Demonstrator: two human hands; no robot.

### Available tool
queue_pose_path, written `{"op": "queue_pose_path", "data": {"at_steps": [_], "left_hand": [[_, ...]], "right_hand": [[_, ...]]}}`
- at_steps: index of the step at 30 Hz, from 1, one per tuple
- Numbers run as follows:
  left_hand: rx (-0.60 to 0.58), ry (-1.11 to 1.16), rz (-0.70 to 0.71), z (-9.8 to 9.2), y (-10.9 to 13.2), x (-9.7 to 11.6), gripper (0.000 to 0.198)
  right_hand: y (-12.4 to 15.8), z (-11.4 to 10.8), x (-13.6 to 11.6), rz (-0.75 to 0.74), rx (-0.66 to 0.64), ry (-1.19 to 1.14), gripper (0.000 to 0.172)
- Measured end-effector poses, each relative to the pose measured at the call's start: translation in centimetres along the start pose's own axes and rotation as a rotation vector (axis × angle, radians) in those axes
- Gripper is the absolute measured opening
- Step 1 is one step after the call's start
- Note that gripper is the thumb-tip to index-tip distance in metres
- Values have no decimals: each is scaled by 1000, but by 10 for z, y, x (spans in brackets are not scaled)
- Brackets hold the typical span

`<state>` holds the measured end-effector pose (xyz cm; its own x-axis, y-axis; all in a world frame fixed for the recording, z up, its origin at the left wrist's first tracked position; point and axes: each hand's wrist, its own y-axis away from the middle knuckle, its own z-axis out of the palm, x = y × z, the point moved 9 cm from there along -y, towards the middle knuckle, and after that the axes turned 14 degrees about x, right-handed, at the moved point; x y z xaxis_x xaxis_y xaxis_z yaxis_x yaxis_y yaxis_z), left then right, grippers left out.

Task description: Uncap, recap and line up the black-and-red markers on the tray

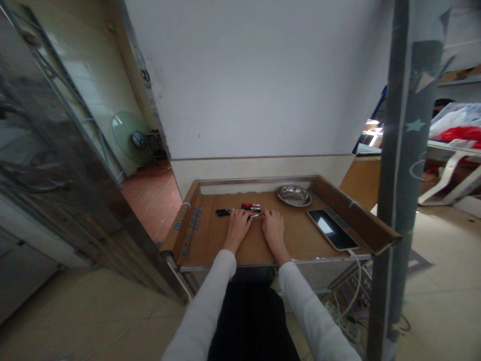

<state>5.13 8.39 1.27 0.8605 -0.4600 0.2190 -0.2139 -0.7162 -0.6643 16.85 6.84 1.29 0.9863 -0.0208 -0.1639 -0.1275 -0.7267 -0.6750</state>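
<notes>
On the cardboard-lined stand, my left hand (239, 228) has its fingers closed on one end of a small slim pen (254, 216). At the pen's other end are the pinched fingertips of my right hand (273, 229). The pen lies low over the cardboard, with its ends partly covered by my fingers. Just beyond my left hand lies a black marker (224, 212), its right part near my fingers. A red marker (250, 206) rests beyond the gap between my hands, with another dark pen (253, 209) close against it.
A round steel dish (294, 196) sits at the back right. Nearer the front right lies a phone-like device (332, 229) with a white cable (358, 281) hanging over the edge. Folded cardboard walls (355, 213) border the stand, beside a grey post (402, 165).
</notes>
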Motion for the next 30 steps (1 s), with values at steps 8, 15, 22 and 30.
{"op": "queue_pose_path", "data": {"at_steps": [8, 15, 22, 30], "left_hand": [[33, -30, -24, -6, 0, -3, 19], [101, -144, -128, -19, 3, -13, 22], [168, -300, -364, -27, 17, -44, 24], [227, -186, -359, -19, 15, -44, 28]], "right_hand": [[1, 4, -24, -172, -53, -374, 35], [-2, 1, -21, -120, -4, -514, 49], [-5, 11, -6, -63, -32, -130, 42], [-3, 18, -4, -45, -58, -43, 37]]}}
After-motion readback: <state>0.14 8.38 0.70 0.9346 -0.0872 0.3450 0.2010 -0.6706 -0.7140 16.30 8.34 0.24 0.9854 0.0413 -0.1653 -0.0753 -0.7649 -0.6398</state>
